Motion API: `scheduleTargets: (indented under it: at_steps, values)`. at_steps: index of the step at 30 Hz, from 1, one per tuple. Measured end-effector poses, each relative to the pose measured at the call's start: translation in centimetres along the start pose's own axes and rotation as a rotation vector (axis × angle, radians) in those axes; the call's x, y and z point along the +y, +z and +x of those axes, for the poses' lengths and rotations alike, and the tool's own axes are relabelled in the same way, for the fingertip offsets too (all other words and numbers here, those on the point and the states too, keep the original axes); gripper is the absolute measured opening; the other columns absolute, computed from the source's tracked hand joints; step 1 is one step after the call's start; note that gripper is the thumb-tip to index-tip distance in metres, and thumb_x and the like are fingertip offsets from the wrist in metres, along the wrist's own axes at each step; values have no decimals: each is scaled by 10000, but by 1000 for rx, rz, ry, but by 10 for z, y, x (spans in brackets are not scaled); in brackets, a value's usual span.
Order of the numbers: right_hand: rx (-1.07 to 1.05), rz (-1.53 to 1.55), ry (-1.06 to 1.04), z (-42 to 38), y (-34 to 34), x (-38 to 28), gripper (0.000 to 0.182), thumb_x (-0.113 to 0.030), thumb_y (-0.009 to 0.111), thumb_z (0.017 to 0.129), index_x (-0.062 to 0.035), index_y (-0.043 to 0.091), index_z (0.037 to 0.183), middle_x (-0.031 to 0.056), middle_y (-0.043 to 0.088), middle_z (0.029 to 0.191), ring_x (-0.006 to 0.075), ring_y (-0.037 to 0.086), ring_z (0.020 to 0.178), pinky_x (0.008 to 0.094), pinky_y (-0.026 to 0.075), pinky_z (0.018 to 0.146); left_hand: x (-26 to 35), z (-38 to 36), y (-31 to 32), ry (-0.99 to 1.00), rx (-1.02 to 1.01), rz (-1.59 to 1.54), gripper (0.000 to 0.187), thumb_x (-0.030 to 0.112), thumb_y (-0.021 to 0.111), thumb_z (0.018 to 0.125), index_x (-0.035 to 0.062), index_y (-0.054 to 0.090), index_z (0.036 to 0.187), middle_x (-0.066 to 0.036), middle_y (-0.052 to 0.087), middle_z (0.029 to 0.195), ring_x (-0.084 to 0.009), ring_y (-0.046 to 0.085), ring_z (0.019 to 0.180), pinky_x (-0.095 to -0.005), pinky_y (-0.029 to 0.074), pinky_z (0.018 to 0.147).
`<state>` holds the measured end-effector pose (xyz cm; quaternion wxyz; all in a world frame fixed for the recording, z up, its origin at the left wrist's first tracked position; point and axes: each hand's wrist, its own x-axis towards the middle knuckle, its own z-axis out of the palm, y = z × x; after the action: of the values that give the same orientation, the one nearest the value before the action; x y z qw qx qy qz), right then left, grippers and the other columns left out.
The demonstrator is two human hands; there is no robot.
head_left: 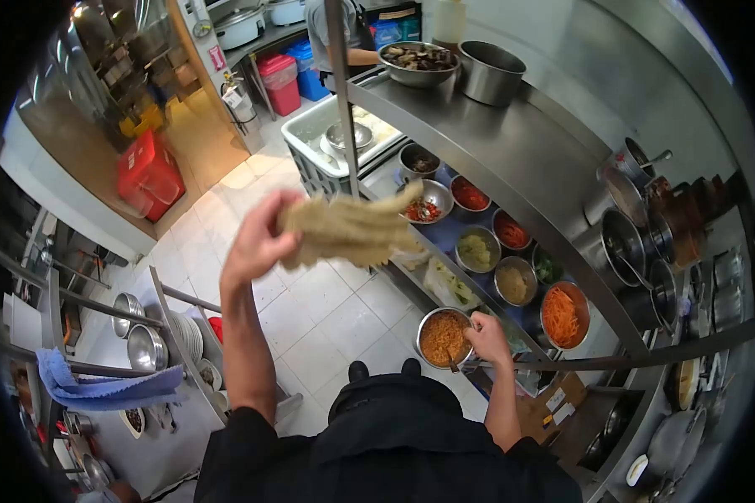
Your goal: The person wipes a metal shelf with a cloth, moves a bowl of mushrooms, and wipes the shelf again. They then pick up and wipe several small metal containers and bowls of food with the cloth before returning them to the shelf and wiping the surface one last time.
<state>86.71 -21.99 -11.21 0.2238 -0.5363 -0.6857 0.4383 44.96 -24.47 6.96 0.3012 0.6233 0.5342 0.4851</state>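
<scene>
- Holding a flat, tan flatbread aloft, the left hand is closed on its near edge, thumb on top and fingers beneath; the sheet is raised well clear of the floor and the bowls, probably to keep it free for filling.
- Flatbread orientation: the long axis runs roughly level, away from the left hand toward the counter; the free end points at the bowls and sags slightly.
- The right hand is closed on a spoon handle at the rim of a steel bowl of orange filling; the spoon tip rests in the filling, placed for scooping.
- Beyond the right hand, further bowls stand in a row: shredded carrot, a yellow mix, a red sauce.
- Above the right hand runs a steel shelf.
- Below the left hand a blue cloth hangs on a rack.
</scene>
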Motion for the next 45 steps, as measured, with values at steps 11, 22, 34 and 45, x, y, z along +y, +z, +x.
scheduleTargets:
  at_steps: [11,22,34,45]
  values:
    - [193,76,-115,-1,-22,0,186,-36,521,699,0,354,626,76,333,522,127,391,438,329,339,400,64,168,26,179,-38,-259,194,82,568,832,13,570,1013,-29,607,897,-87,567,808,-223,462,713]
    - [-3,205,163,11,3,-16,211,-38,503,710,-42,329,592,42,365,489,130,428,352,299,329,319,-226,-107,41,-138,236,-1270,401,302,490,906,31,488,1203,-96,613,1043,-150,612,716,-255,518,543]
    - [-241,91,104,33,51,-49,227,-22,521,723,-49,335,596,15,380,512,104,426,367,262,331,308,-158,-219,23,-608,357,-657,626,226,645,808,83,323,1325,-74,549,1054,-148,575,841,-298,516,674]
    - [-344,83,83,44,66,-67,187,-32,520,746,-68,379,626,-10,386,519,72,392,362,244,311,307,-119,-247,-29,-264,523,-363,744,96,655,732,23,257,1357,-127,419,1281,-231,447,1170,-370,389,991]
